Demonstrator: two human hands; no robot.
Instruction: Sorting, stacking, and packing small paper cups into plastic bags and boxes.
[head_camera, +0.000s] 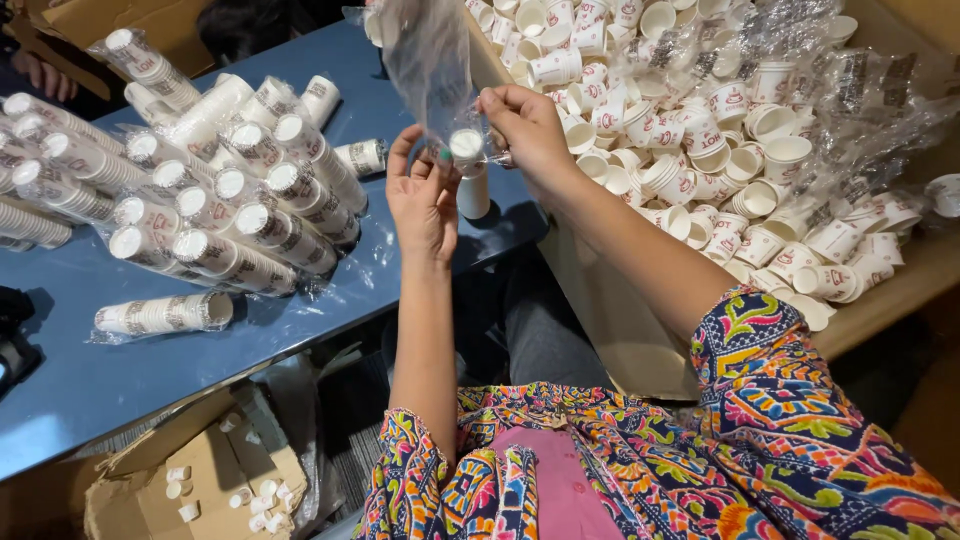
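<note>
A short stack of white paper cups (470, 175) hangs upright over the blue table's right edge. Around its top is a clear plastic sleeve (428, 60) that rises out of view. My right hand (528, 130) pinches the sleeve at the stack's top rim. Beside the stack on its left, my left hand (424, 200) is raised palm inward, its fingertips touching the sleeve and the cups. I cannot tell how firmly the left hand grips.
Many bagged cup stacks (215, 190) lie on the blue table (110, 370) at left. A large cardboard box (880, 290) of loose cups (720, 120) sits at right. A smaller carton (200, 480) stands on the floor. Another person's hand (45, 72) shows top left.
</note>
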